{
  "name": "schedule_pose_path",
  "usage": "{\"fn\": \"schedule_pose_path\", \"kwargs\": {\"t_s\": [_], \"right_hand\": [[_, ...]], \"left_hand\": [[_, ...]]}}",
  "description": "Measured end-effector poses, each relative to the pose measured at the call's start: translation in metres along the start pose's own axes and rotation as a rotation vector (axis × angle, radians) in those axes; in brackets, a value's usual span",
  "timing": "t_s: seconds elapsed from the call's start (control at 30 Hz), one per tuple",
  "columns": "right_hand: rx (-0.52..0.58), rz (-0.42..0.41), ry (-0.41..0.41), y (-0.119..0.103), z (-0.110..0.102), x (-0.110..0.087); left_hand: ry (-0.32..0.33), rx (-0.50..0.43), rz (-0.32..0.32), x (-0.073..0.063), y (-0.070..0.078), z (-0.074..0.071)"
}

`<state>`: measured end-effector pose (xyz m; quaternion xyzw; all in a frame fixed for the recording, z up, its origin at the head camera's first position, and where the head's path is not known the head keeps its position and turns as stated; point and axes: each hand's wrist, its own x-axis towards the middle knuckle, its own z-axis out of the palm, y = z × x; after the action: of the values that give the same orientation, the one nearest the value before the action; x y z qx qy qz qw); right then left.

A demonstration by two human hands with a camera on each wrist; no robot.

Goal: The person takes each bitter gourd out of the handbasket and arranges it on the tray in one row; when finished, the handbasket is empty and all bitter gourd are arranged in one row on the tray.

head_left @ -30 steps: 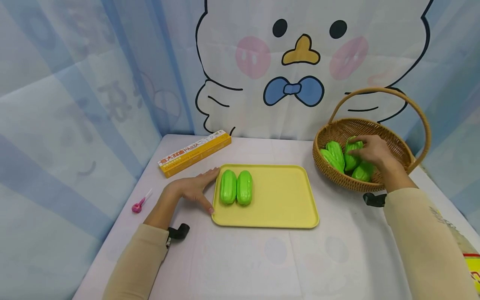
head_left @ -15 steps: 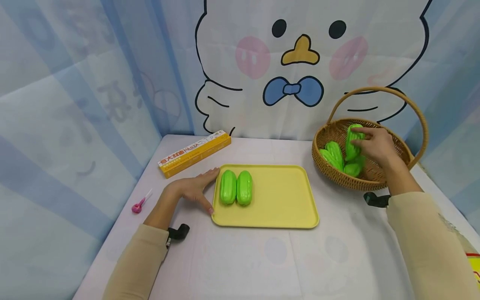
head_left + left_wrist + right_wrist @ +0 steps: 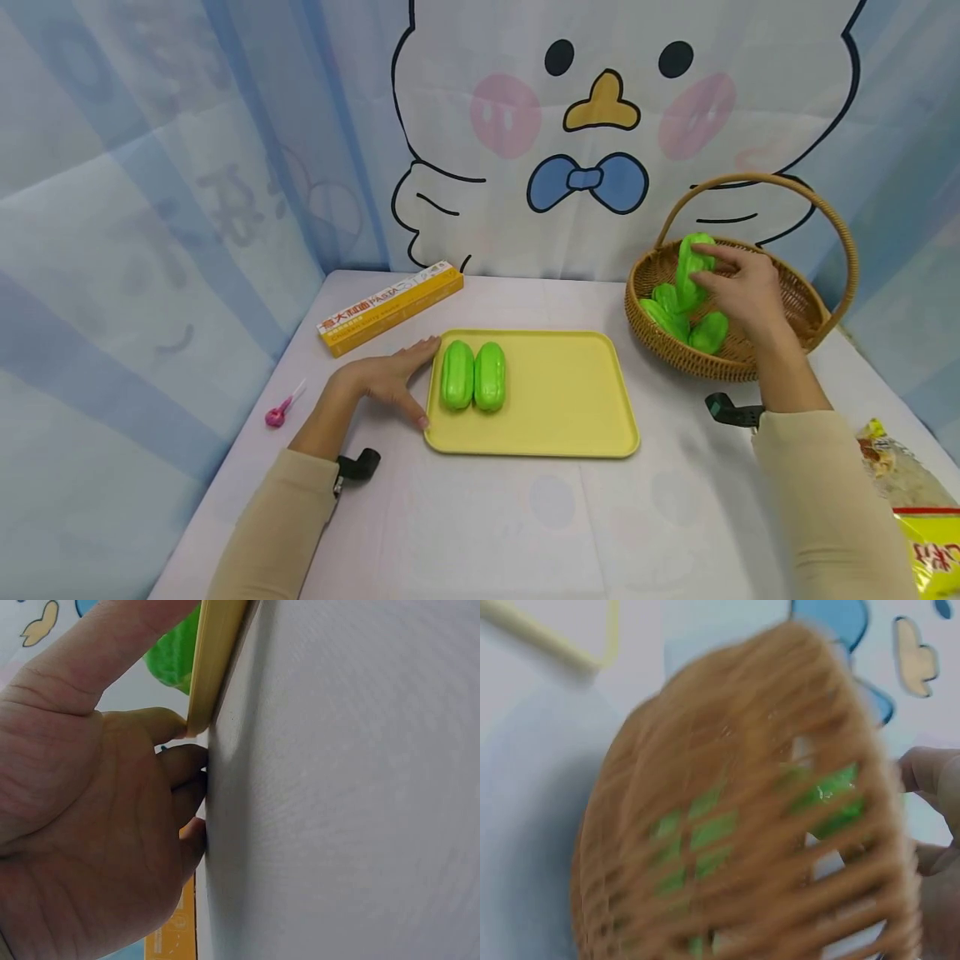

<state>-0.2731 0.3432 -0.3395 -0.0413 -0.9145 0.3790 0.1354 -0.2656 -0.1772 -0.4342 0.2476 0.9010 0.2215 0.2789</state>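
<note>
Moving up and to the left since half a second ago: lifting a green vegetable (image 3: 693, 279) with the right hand (image 3: 742, 292), and uncovering more of the snack bag (image 3: 930, 533) at the right edge.

In the head view, pinching that vegetable between thumb and fingers, holding it roughly upright over the left part of the wicker basket (image 3: 801, 300), and reaching past the back rim with its top. Unable to tell whether touching the other green vegetables (image 3: 708, 333) inside with its lower end. Resting the left hand (image 3: 390, 385) against the left edge of the yellow tray (image 3: 566, 392), spreading thumb and fingers apart without gripping. Showing two green vegetables (image 3: 474, 375) lying side by side at the tray's left end, the pasta box (image 3: 390, 307) behind the left hand and the pink lollipop (image 3: 275, 417) to its left.

In the left wrist view, touching the tray's rim with a fingertip and holding the palm bare.

In the right wrist view, blurring the basket's weave, showing green through its gaps, and cutting off the fingers at the right; hiding the grip itself.
</note>
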Motion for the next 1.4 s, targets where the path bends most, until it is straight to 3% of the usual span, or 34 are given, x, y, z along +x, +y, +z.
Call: {"fn": "schedule_pose_path", "kwargs": {"t_s": [0.23,0.4,0.87,1.07,1.23,1.4], "right_hand": [[0.152,-0.069,0.098,-0.019,0.012,-0.017],[0.173,-0.150,0.121,-0.034,0.018,-0.028],[0.224,-0.267,-0.058,-0.054,0.046,-0.055],[0.201,-0.263,-0.104,-0.053,0.052,-0.057],[0.235,-0.305,-0.126,-0.052,0.059,-0.056],[0.282,-0.332,-0.206,-0.053,0.071,-0.058]], "left_hand": [[0.002,0.006,-0.005,0.000,0.002,0.000],[0.003,0.003,-0.012,0.000,0.004,0.000],[0.000,-0.011,0.004,0.001,0.003,0.000],[0.003,-0.006,0.007,-0.001,0.003,-0.001],[0.004,-0.001,-0.003,-0.001,0.003,-0.001],[0.004,0.001,-0.007,-0.001,0.002,0.000]]}}
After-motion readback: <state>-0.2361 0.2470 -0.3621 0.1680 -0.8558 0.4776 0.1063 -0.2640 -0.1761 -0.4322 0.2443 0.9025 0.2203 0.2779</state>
